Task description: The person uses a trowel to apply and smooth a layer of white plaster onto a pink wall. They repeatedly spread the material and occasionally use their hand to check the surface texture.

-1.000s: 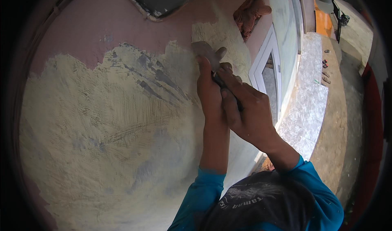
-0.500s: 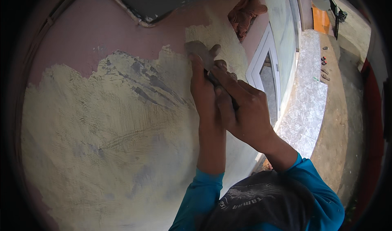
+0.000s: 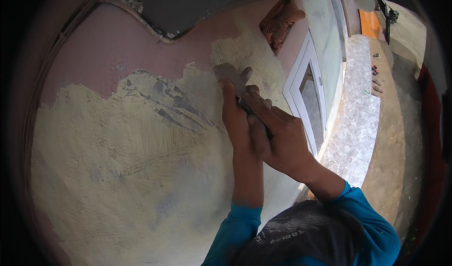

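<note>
Both my hands are on a scraper with a flat, dull metal blade (image 3: 228,74), its face against the upper wall. My right hand (image 3: 282,136) is closed around the dark handle, which shows only in part between the fingers. Alongside it, my left hand (image 3: 234,113) is closed on the tool where blade and handle meet, its thumb lying along the blade's left edge. Under and around the blade, the wall (image 3: 127,148) has a rough, pale yellowish surface with grey streaks. Pink paint (image 3: 141,44) covers the wall above, ending in a ragged edge.
Right of my hands is a white-framed window (image 3: 301,77), below a wall opening showing reddish-brown, rough material (image 3: 282,23). A dark overhang (image 3: 179,7) juts in at the top. A shiny tiled strip (image 3: 351,115) runs along the wall's foot, with footwear (image 3: 376,82) beside it.
The view has tilted slightly, so the wall sits lower in the picture. Both hands and the scraper have slid a little down the wall, with the same grip.
</note>
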A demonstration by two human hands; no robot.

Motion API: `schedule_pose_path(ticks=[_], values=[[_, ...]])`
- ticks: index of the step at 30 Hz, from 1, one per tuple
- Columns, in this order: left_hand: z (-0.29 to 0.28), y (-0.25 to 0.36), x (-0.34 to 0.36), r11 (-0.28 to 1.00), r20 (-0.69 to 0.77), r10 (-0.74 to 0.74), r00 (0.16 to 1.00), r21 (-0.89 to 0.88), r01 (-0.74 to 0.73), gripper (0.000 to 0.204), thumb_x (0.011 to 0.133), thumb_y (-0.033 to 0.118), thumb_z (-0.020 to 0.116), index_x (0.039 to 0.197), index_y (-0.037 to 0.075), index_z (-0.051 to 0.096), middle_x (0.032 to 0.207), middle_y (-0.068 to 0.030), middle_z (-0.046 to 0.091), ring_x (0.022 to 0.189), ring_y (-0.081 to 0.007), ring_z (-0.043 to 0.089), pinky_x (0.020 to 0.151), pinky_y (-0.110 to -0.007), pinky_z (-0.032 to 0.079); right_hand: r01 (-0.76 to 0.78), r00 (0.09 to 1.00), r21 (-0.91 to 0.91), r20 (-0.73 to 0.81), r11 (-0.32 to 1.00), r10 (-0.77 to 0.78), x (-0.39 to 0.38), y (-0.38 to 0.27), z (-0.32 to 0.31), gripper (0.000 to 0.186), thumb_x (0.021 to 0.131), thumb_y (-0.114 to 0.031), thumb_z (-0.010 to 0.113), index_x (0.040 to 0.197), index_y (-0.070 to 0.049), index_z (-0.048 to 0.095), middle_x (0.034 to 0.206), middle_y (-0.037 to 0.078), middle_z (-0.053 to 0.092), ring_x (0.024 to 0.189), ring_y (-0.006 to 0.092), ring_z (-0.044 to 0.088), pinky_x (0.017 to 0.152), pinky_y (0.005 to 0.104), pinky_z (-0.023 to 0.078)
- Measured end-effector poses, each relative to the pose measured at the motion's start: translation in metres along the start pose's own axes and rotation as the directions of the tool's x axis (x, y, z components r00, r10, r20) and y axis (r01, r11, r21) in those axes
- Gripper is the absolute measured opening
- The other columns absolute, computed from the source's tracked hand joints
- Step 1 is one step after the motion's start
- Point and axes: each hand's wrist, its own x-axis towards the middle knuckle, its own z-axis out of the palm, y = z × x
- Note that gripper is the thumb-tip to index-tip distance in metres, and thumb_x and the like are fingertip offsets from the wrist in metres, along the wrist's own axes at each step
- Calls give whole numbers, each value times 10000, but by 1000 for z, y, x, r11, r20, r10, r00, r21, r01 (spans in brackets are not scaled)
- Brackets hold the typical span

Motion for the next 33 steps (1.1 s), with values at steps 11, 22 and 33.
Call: schedule_pose_path(ticks=[11,22,33], values=[[0,3,8,1000,13,7,1000,5,-7,723,1192,614,459,1519,-16,594,903,-7,618,729,-93,592,669,-272,504,19,999,-25,29,1000,-18,8,-4,-2,436,1061,-111,626,1485,-38,695,1099,277,805,901,432,815,787,445,644],[1,4,10,976,84,139,987,157,-151,696,1186,623,461,1481,10,607,915,-8,613,744,-116,607,677,-284,521,30,997,55,-67,998,-26,6,-1,0,446,1057,-128,635,1486,-22,696,1123,307,796,934,440,816,822,456,641],[3,13,23,997,6,26,1000,68,-27,629,1211,553,445,1445,3,643,943,-9,612,810,-102,598,728,-303,531,-51,998,30,-19,998,52,18,-11,5,438,1060,-138,634,1476,-16,701,986,267,798,825,407,804,774,441,626]])
